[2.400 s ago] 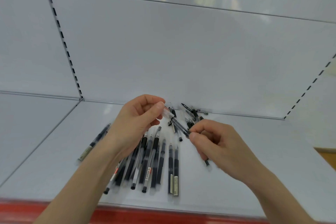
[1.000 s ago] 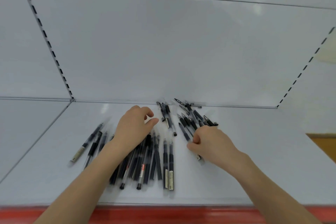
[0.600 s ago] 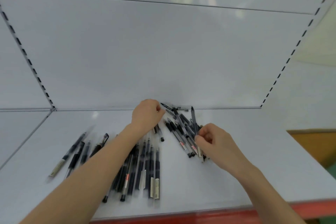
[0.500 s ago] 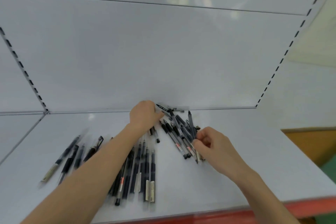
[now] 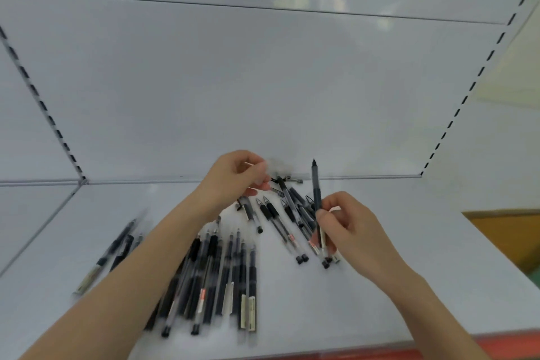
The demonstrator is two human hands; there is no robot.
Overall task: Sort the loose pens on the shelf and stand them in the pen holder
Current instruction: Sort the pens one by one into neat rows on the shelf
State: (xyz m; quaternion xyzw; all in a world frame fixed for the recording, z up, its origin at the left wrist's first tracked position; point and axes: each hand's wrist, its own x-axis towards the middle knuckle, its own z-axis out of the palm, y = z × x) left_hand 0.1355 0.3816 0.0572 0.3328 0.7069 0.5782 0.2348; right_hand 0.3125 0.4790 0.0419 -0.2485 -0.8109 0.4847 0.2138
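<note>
Pale grey, glossy metal forms a shop shelf [image 5: 438, 242], seen from above through the head camera. A smooth back panel [image 5: 233, 82] of the same metal rises behind it, with soft reflections near the top. A slotted upright [image 5: 43, 105] runs up the left side and another [image 5: 467, 90] up the right. A red edge strip [image 5: 514, 343] runs along the shelf front.

A row of pens [image 5: 230, 280] lies side by side near the front. They are slim dark barrels, some clear, some with pale labels. Left of this row, a few more pens [image 5: 117, 245] lie at a slant. Behind the row and to its right, a loose heap of pens [image 5: 286, 213] lies crisscrossed against the back panel.

The right hand [image 5: 350, 225], right of the row, pinches one dark pen [image 5: 315, 187] between thumb and fingers. The pen stands nearly upright, its tip pointing up above the heap.

The left hand [image 5: 236, 175] is raised behind the row, by the back panel, with fingers curled. Something blurred shows at its fingertips, and whether it is held cannot be told.

Far right of the row, beyond the shelf, is an orange-brown surface [image 5: 511, 228].
</note>
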